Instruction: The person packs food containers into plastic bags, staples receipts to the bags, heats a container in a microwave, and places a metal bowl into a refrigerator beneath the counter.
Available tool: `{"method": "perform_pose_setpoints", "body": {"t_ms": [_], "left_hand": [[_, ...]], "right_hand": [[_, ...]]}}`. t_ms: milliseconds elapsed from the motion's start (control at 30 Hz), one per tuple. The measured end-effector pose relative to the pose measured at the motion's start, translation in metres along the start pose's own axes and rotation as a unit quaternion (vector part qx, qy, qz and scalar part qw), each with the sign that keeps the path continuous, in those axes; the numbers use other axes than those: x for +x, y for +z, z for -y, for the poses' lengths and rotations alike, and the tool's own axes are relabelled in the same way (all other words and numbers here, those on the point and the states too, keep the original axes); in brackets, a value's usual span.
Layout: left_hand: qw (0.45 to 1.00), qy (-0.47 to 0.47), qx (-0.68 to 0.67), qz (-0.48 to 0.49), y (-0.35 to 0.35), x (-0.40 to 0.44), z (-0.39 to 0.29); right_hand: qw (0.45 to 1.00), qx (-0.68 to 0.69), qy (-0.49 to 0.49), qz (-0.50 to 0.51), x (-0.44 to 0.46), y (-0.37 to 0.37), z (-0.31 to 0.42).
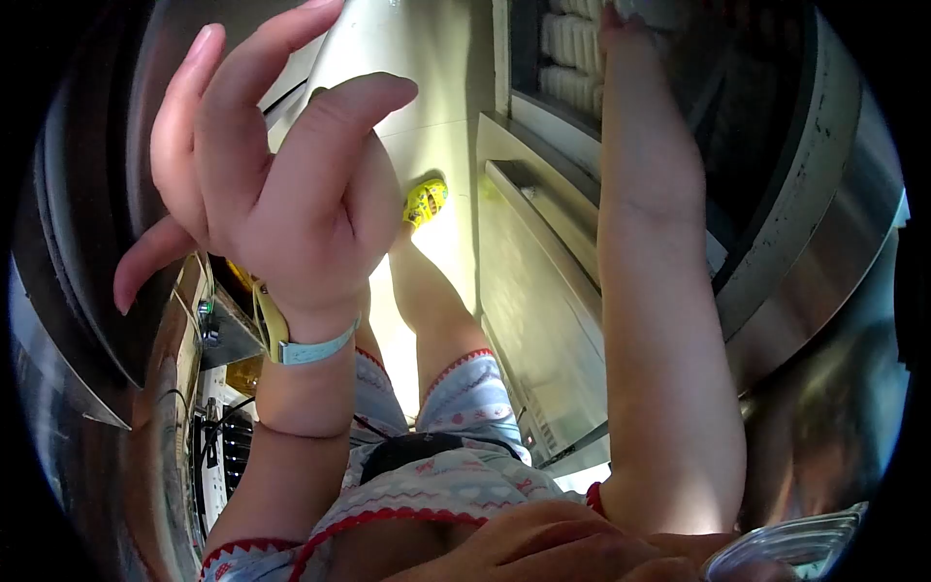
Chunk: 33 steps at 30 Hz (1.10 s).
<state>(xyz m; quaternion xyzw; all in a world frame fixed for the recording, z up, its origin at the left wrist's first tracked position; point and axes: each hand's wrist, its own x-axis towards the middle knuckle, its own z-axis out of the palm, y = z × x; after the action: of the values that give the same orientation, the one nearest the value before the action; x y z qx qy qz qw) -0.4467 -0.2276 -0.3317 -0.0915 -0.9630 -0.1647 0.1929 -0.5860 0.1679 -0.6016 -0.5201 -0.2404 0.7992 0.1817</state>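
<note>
My left hand [291, 175] is raised in the upper left, its fingers apart and partly bent. I see nothing held in it. A pale blue band [318, 349] circles that wrist. My right arm [659, 242] stretches up and away into a dark open compartment [747, 107] with a metal frame. At its end, my right hand [624, 27] is small and dim near the top edge, beside white stacked items [572, 44]. Its fingers are too unclear to show whether it holds anything.
Below the compartment is a metal cabinet front [543, 301] with a ledge. A yellow shoe [425, 201] stands on the pale floor [448, 116]. Cables and dark equipment [236, 446] lie at the left. A clear curved object [790, 545] shows at the lower right.
</note>
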Motion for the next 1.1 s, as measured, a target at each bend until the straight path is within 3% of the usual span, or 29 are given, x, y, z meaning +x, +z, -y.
{"method": "perform_pose_setpoints", "body": {"t_ms": [267,500,533,567,600,633,667,733,767,800,833,900,967,1067,1100], "left_hand": [[0.999,-0.037,-0.028,0.02,0.004,0.002,-0.003],[0.996,-0.052,-0.046,0.061,0.058,-0.001,0.0],[0.998,-0.048,-0.031,0.015,0.068,0.005,0.0],[0.999,-0.045,-0.021,-0.006,0.072,0.007,-0.001],[0.999,-0.042,-0.012,-0.027,0.076,0.009,-0.001],[0.998,-0.055,-0.012,-0.03,0.078,0.008,0.001],[0.997,-0.068,-0.011,-0.033,0.079,0.006,0.0],[0.996,-0.081,-0.01,-0.035,0.078,0.006,0.002],[0.996,-0.07,-0.021,0.042,0.074,0.006,0.005],[0.991,-0.058,-0.031,0.117,0.072,0.007,0.006],[0.991,-0.058,-0.031,0.118,0.072,0.006,0.005],[0.994,-0.068,-0.04,0.075,0.07,0.003,0.003],[0.993,-0.06,-0.021,0.097,0.073,-0.001,0.007],[0.991,-0.042,0.006,0.123,0.07,-0.004,0.017],[0.991,-0.032,0.01,0.13,0.068,-0.006,0.019]], "right_hand": [[0.998,0.035,-0.047,-0.008,-0.012,0.002,-0.016],[0.986,0.065,-0.149,0.038,-0.106,-0.013,-0.137],[0.987,0.056,-0.127,0.077,-0.125,-0.019,-0.149],[0.99,-0.034,-0.004,0.14,-0.152,-0.033,-0.146],[0.967,0.03,0.057,0.248,-0.173,-0.038,-0.151],[0.95,0.011,-0.022,0.313,-0.188,-0.046,-0.165],[0.838,0.044,0.044,0.542,-0.148,-0.076,-0.186],[0.668,0.074,0.107,0.733,-0.136,-0.08,-0.193],[0.752,0.054,0.129,0.644,-0.135,-0.093,-0.189],[0.873,0.04,0.128,0.47,-0.18,-0.081,-0.163],[0.91,0.034,0.128,0.394,-0.197,-0.069,-0.149],[0.94,0.036,0.133,0.312,-0.195,-0.047,-0.139],[0.963,0.074,0.121,0.23,-0.169,-0.027,-0.134],[0.983,0.17,-0.027,-0.069,-0.117,-0.021,-0.113],[0.983,0.169,-0.027,-0.071,-0.105,-0.027,-0.102]]}}
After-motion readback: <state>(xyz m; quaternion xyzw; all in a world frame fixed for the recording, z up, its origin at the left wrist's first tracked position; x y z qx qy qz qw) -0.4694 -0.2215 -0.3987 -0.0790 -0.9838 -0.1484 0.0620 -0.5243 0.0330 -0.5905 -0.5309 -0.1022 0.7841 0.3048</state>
